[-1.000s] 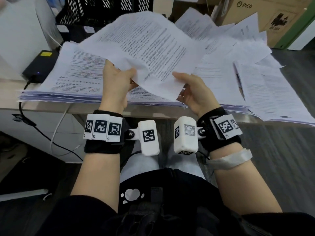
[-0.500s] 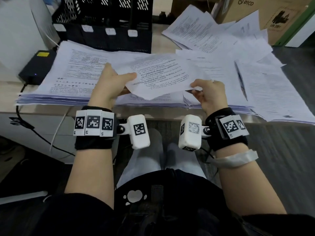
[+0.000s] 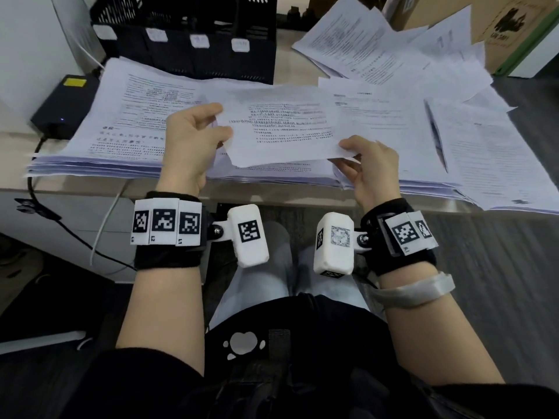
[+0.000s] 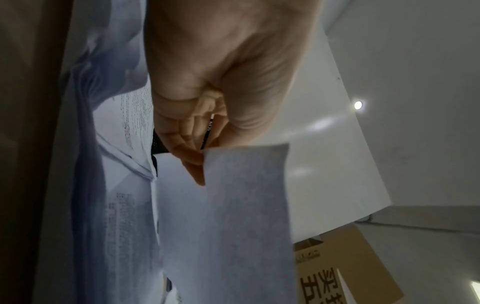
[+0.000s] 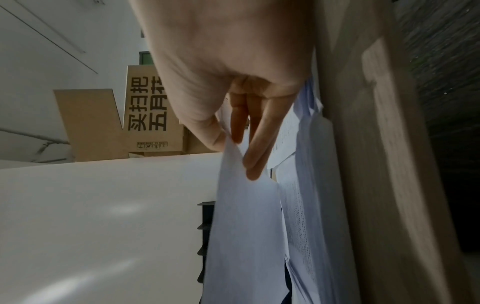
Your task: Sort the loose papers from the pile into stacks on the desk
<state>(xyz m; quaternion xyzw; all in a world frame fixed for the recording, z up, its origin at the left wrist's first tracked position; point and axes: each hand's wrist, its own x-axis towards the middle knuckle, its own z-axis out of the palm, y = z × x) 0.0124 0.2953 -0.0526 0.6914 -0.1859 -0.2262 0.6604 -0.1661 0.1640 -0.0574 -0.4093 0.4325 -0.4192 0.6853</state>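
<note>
Closest to you, your left hand (image 3: 193,137) has the left edge of a sheet (image 3: 284,125) pinched between thumb and curled fingers, and your right hand (image 3: 367,167) nips the sheet's near right corner the same way. The right wrist view shows it plainly: thumb on one face, fingertips (image 5: 253,168) on the other. Both hands are closed on that one sheet, which hangs just above the bench (image 3: 90,189), printed side up and roughly level, right over the near stack.

Just beyond your hands, that near stack (image 3: 127,140) runs thick along the front edge of the bench, its edges fairly square. That looks like your sorted work, and there's a good deal of it. To its right, a second spread (image 3: 484,164) lies flatter and looser, with a pen (image 3: 435,131) on top; I can't tell whether it counts as a finished stack.

Farther back on the right, the pile (image 3: 378,52) is still a jumble, sheets fanned at all angles and overlapping. That's what's left, and it isn't small. I'd put you somewhere around the middle.

At the back stands a black file rack (image 3: 187,37), with a cardboard box (image 3: 508,22) off to the far right.

The sheet in hand isn't placed yet. Judging by where it hovers, you'll want to pick its stack and square it up as you lay it down.
</note>
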